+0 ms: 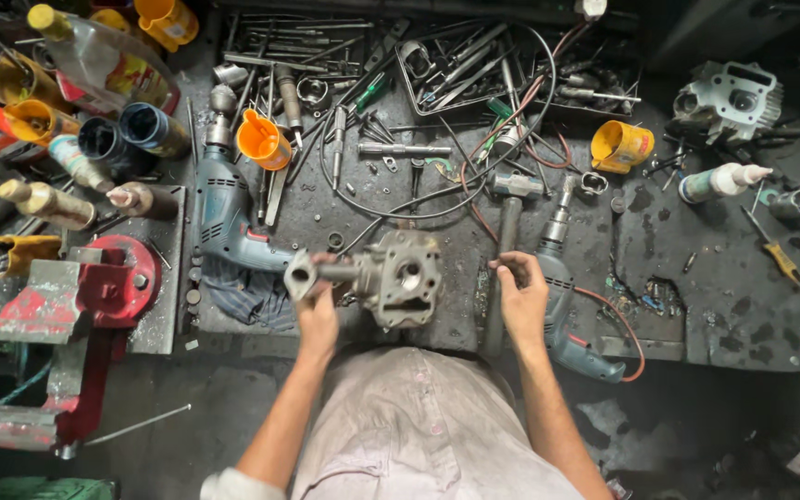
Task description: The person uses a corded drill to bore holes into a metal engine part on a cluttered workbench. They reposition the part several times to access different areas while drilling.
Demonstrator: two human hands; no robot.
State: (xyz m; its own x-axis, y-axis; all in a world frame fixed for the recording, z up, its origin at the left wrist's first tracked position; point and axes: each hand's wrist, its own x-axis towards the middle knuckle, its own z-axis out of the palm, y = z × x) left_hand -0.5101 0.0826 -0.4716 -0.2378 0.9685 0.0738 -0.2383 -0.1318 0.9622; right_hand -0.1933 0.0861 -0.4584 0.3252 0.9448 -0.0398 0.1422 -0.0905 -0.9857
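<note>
My left hand grips a grey metal engine cylinder head by its short pipe stub and holds it just above the dark workbench, near the front edge. My right hand is closed around the wooden handle of a hammer. The hammer lies on the bench to the right of the engine part, with its steel head pointing away from me.
Blue electric drills lie on either side: one on the left, one on the right. A red bench vise stands at the left edge. Orange cups, bottles, a tool tray and another cylinder head crowd the back.
</note>
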